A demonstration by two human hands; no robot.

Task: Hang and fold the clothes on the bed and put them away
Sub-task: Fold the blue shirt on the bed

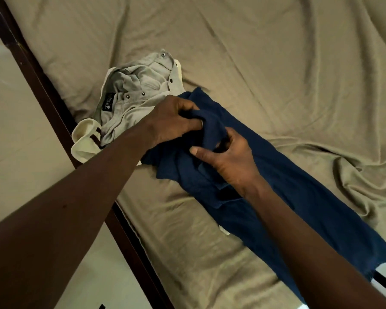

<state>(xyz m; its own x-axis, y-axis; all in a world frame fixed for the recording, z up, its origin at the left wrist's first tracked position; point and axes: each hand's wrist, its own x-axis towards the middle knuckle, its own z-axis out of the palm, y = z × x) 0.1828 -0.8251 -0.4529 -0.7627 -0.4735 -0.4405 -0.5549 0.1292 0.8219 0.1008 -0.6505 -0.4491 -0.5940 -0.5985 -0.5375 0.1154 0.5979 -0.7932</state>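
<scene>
Two bare forearms fill the near edge, the left rising from the lower left corner and the right from the lower right. Both are cut off by the border. The right hand point(227, 159) rests on the blue cloth point(299, 197) with its thumb stretched leftward and its fingers curled into a bunched fold, pinching it. Just beyond it, the left hand point(172, 121) curls its fingers round the same raised fold, so the two hands nearly meet. The fingertips of both sink into the fabric and are hard to make out.

The blue cloth is a dark navy, matte and soft-looking. It lies as a long narrow band running diagonally across the bed, from the hands down to the lower right. There its ragged end reaches the bed's edge. What kind of garment it is cannot be told. A small pale scrap point(224, 231) peeks from under its left side.

Touching the cloth's far end lies a crumpled grey shirt point(138, 90) of smooth weave. It has round metal snaps point(143, 93) and a dark label point(108, 104) whose print is too small to read. Its cream cuff point(85, 139), crossed by dark stripes, sits at the bed's left edge.

Under everything spreads a tan sheet point(276, 52) with a faint sheen. It is creased all over and rucked into deep folds at the right. A dark wooden frame point(31, 70) runs diagonally along the left, with pale glossy floor point(16, 141) beside it.
</scene>
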